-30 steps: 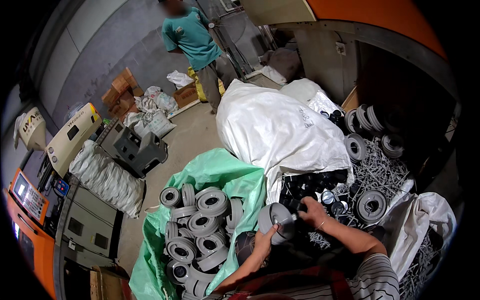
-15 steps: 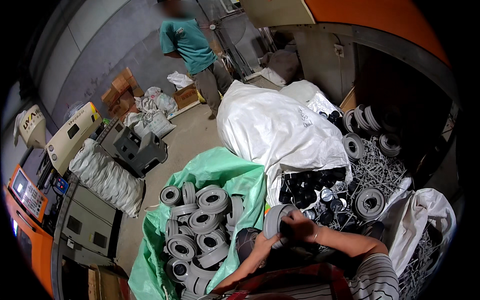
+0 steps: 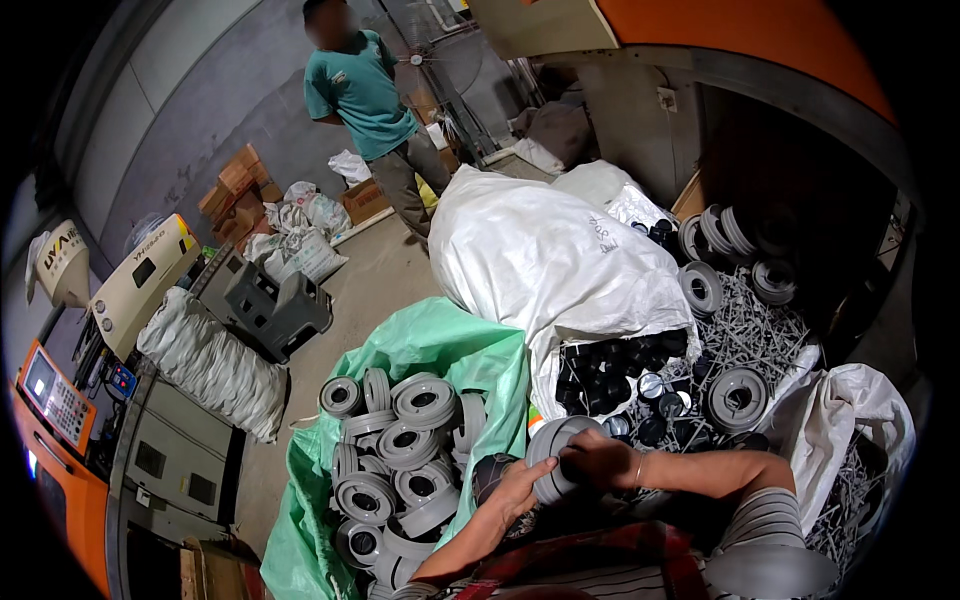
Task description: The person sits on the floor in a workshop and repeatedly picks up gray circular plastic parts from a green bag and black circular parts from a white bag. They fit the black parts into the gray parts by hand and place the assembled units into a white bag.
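Close to my body, a grooved round grey plastic part (image 3: 552,446) is gripped at its near left edge by my left hand (image 3: 520,484), thumb on top. My right hand (image 3: 604,459) is closed against the part's right-hand face, with its fingers bent in toward the centre. Whatever those fingers pinch is hidden in shadow. Left of my hands, a green woven sack (image 3: 435,322) holds several similar grey parts (image 3: 422,400). Black caps (image 3: 620,370) lie ahead of my right hand in the mouth of a white sack (image 3: 545,235).
Thin grey plastic pieces (image 3: 755,325) lie heaped at the right, with another round grey part (image 3: 738,398) on top. A white bag (image 3: 850,400) stands at the lower right. Machines (image 3: 175,450) line the left side, near a grey step stool (image 3: 285,305). Another person (image 3: 365,95) stands at the back.
The grey part has tipped slightly in my hands, and my right hand has shifted a little against its face. The standing person appears higher in view, head turned.
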A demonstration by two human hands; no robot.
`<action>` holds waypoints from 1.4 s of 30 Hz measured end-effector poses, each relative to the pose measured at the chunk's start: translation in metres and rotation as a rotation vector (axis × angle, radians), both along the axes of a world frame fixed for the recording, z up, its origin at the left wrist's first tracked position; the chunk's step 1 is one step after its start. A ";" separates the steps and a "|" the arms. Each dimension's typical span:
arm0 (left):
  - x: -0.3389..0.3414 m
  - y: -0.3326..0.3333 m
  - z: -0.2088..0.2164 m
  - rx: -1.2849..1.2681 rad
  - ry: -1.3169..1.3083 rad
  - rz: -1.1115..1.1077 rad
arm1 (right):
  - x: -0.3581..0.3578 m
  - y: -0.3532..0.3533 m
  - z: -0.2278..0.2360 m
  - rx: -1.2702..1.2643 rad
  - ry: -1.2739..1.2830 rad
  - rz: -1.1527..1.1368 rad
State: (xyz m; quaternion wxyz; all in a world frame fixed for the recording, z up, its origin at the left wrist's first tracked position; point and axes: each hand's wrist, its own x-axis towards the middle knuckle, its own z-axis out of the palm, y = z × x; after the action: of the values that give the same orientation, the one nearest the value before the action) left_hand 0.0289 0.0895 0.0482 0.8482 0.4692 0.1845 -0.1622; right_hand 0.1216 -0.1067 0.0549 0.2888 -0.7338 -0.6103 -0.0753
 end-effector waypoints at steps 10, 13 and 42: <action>-0.014 -0.028 0.014 0.522 -0.339 0.090 | -0.009 0.013 -0.003 0.404 1.029 -0.122; -0.019 -0.037 0.027 0.673 -0.370 0.072 | -0.008 0.018 -0.018 0.524 1.532 -0.008; -0.029 -0.022 0.009 0.897 -0.675 -0.246 | 0.003 0.001 -0.024 0.368 1.722 -0.026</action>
State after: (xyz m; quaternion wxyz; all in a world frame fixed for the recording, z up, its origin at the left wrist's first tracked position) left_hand -0.0005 0.0676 0.0575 0.5530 0.8270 -0.1016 -0.0070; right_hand 0.1242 -0.1061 0.0311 0.7615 -0.4844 -0.1500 0.4038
